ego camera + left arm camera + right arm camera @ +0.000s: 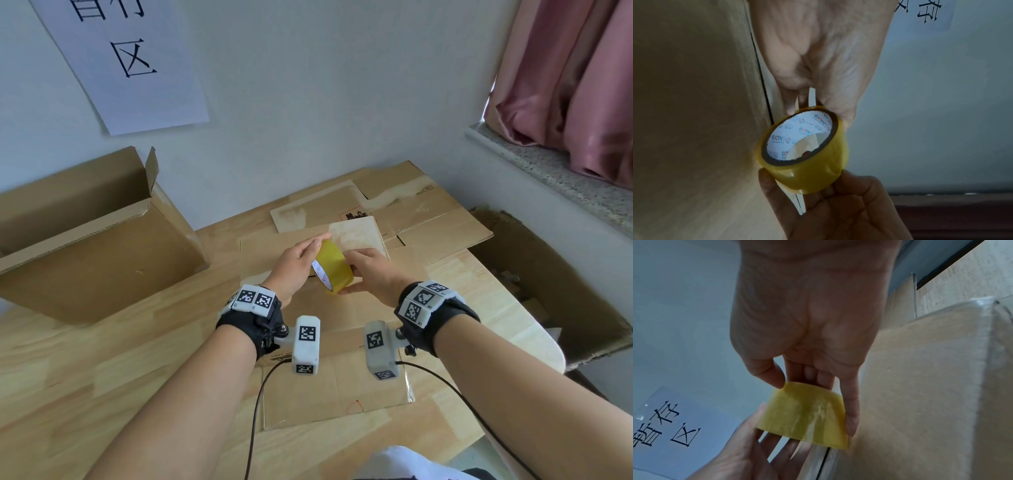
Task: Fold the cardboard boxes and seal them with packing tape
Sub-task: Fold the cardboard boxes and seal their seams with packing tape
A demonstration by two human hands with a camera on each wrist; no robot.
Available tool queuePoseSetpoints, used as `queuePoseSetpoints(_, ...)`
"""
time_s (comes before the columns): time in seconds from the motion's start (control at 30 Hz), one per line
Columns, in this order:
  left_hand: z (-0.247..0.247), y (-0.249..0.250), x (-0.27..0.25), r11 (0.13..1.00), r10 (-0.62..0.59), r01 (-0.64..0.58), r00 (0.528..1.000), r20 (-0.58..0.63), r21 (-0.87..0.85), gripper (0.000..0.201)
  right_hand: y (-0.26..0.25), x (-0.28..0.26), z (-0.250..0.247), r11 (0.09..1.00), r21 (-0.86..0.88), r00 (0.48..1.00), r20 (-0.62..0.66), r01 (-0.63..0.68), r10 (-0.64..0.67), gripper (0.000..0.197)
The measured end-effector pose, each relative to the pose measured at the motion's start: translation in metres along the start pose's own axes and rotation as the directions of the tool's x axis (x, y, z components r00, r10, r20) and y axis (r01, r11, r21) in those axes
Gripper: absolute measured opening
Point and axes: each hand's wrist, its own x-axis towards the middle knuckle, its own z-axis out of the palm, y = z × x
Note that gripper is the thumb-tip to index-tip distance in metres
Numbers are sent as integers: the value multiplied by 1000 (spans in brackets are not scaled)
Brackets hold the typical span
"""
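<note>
Over the table: I see both hands holding one tape roll above flat cardboard, not touching it in the head view.
Tape: glossy, translucent yellow film wound on a short cylinder; white paper core with small blue and red print inside, dark brown ring at the core's edge.
Tape axis: I read it as tilted, running from near-left to far-right; the open core end faces back toward my left wrist, the curved yellow face toward the right one.
Left hand: I see it cupping the roll from the left, fingers only loosely bent along the far rim, thumb on the near side.
Right hand: I see it gripping the roll's outer face, fingers over the top, thumb under the lower edge.
Cardboard: matte brown corrugated sheets, flattened, overlapping in a loose stack; pale glossy patches of old tape on several, red print on one.
Box: open, upright at the table's left, flaps raised, plain brown walls with a perforated tear line.
Table: light wood, jointed planks with visible grain.
Wall: smooth pale; a white paper sign with large black characters hangs on it.
Right edge: speckled stone sill, pink pleated curtain.
</note>
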Motion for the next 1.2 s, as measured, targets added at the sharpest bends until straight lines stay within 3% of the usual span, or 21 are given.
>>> queuePoseSetpoints(0.17,1,0,0,1000,10,-10,1000,-5,-2,30,-5,0,-1,1000,-23,1000,22,-20,20,27)
queuePoseSetpoints(0.33,1,1,1,1000,9,-9,999,-48,9,30,-5,1,0,1000,6,999,48,-16,16,10)
queuePoseSetpoints(0.47,-3,7,-1,978,36,-20,997,-75,205,33,-10,5,-1,993,-120,998,-59,-13,6,16)
queuePoseSetpoints(0.6,-17,15,-7,916,115,-152,986,122,370,44,-15,2,-6,986,-168,999,-44,-13,5,18)
queuePoseSetpoints(0.67,-18,18,-9,856,91,-168,980,176,490,53,-17,0,-7,989,-146,1000,-25,-8,4,18)
queuePoseSetpoints(0.77,-9,17,-8,686,62,-148,987,145,713,60,-17,-6,-3,993,-118,999,49,2,4,17)
queuePoseSetpoints(0.83,-3,15,-7,628,83,-115,993,80,770,55,-15,-10,-3,995,-98,997,76,7,1,18)
queuePoseSetpoints(1.0,5,11,-3,650,107,-82,994,16,756,54,-10,-12,-4,999,-51,998,68,5,-2,19)
queuePoseSetpoints(1.2,4,6,-8,646,124,-72,992,-12,760,53,-17,-10,5,992,-125,999,-22,-29,27,16)
